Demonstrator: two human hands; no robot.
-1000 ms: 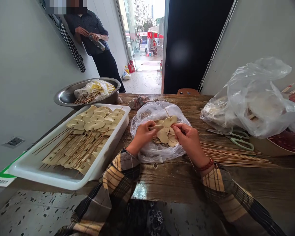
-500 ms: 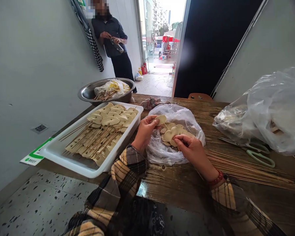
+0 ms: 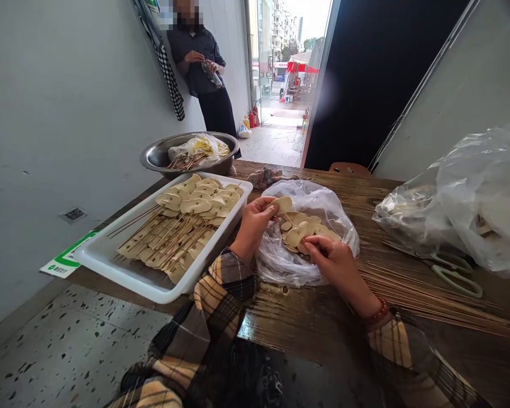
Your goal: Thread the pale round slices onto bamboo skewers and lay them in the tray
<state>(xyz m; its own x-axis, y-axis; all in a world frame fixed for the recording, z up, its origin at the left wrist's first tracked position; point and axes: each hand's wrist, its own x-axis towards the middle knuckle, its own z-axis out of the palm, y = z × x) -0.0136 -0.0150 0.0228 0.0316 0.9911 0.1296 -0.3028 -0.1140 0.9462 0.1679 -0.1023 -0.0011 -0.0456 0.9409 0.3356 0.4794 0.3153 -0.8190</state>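
head view. left hand (image 3: 255,224): grip pinching one pale round slice (image 3: 281,204) between thumb and fingertips, held just above the open clear bag (image 3: 280,263) at the middle of the desk (image 3: 323,323). a thin skewer (image 3: 288,219) runs down from the slice toward the pile of slices (image 3: 308,229) in the bag. right hand (image 3: 334,260): fingertips pressed together at the near edge of the pile; whether they nip the skewer's end or a slice is hidden by the fingers.

hard to make out: the slices in the bag overlap and cannot be counted; the filled skewers in the white tray (image 3: 123,272) lie stacked, so their number is also unclear. the contents of the large crumpled bag (image 3: 471,198) at right are veiled by plastic, and that bag is cut off by the frame. the scissors (image 3: 454,275) are partly under it. both forearms are cut off at the lower edge.

counts: two hands, one slice held, one tray, one metal bowl (image 3: 153,158) behind the tray, one pair of scissors, one loose bundle of bare sticks (image 3: 412,292) on the desk, one person (image 3: 204,73) standing by the wall, well apart.
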